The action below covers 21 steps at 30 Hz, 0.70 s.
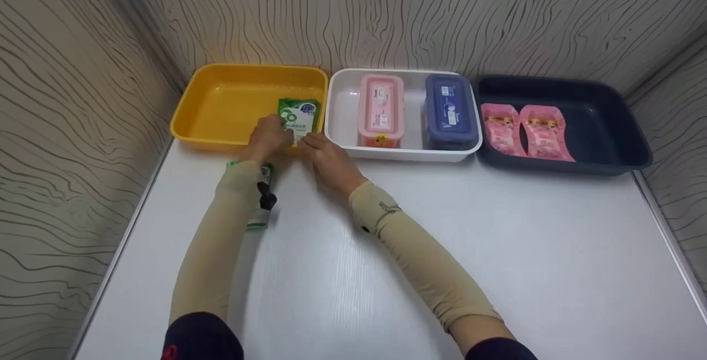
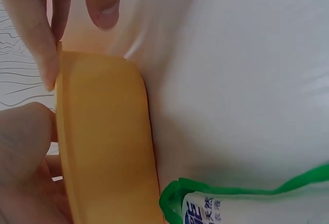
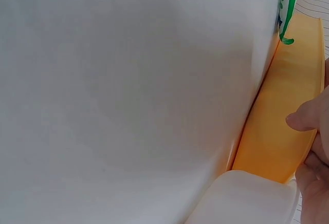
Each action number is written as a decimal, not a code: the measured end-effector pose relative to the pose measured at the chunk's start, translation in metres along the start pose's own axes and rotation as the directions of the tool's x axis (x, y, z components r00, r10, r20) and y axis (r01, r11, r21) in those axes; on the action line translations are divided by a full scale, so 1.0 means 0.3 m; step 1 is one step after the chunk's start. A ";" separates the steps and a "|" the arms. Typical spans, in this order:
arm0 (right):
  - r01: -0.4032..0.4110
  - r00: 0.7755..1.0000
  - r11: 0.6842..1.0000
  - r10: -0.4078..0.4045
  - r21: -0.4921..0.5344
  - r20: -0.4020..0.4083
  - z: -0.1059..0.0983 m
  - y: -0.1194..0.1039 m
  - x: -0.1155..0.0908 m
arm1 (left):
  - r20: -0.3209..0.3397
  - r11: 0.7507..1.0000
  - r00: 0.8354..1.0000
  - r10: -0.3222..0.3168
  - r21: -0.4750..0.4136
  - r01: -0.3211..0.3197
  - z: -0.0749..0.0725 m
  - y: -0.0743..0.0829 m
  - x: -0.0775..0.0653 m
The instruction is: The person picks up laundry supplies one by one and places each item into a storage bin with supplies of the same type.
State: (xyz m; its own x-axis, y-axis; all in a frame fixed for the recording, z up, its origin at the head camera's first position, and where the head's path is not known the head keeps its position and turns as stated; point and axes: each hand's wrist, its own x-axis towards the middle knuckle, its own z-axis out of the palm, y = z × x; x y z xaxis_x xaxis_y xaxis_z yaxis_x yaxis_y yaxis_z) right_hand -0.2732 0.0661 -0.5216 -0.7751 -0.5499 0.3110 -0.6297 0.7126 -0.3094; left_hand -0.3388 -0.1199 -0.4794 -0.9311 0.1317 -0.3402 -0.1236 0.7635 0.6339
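A green-and-white detergent pouch (image 1: 302, 114) lies in the right part of the yellow tray (image 1: 221, 100), its lower edge by the front rim. My left hand (image 1: 269, 135) reaches over that rim and its fingers meet the pouch's left side; in the left wrist view the tray wall hides the fingertips. From the right, my right hand (image 1: 333, 165) touches the pouch's lower right corner, its thumb (image 3: 303, 118) outside the yellow wall. Below my left wrist a second green-edged detergent pouch (image 2: 247, 206) lies on the white table, partly covered by the forearm in the head view.
Beside the yellow tray stands a white tray (image 1: 345, 111) with a pink lidded box (image 1: 381, 106) and a blue lidded box (image 1: 452, 109). Farther right, a dark blue tray (image 1: 602, 122) holds two pink waisted packets (image 1: 544, 131). A patterned wall (image 1: 386, 12) rises behind the trays.
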 end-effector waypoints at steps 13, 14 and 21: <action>-0.023 0.999 1.000 0.023 0.013 0.028 -0.006 0.001 0.002 | -0.037 0.999 0.999 0.034 -0.022 -0.035 -0.007 -0.008 -0.033; -0.020 0.999 1.000 0.020 0.010 0.029 -0.006 0.001 0.004 | -0.051 0.998 0.998 0.047 -0.026 -0.049 -0.008 -0.013 -0.038; 0.020 1.000 0.999 -0.020 -0.044 0.010 -0.001 -0.003 0.009 | -0.160 0.980 0.968 0.191 -0.019 -0.197 -0.011 -0.071 -0.095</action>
State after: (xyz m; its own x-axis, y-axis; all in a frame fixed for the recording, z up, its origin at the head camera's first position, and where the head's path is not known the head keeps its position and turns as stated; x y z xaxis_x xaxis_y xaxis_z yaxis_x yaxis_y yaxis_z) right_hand -0.2748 0.0641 -0.5201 -0.7630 -0.5682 0.3081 -0.6423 0.7199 -0.2630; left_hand -0.3107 -0.1420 -0.4810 -0.9802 0.1723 -0.0972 0.0553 0.7103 0.7017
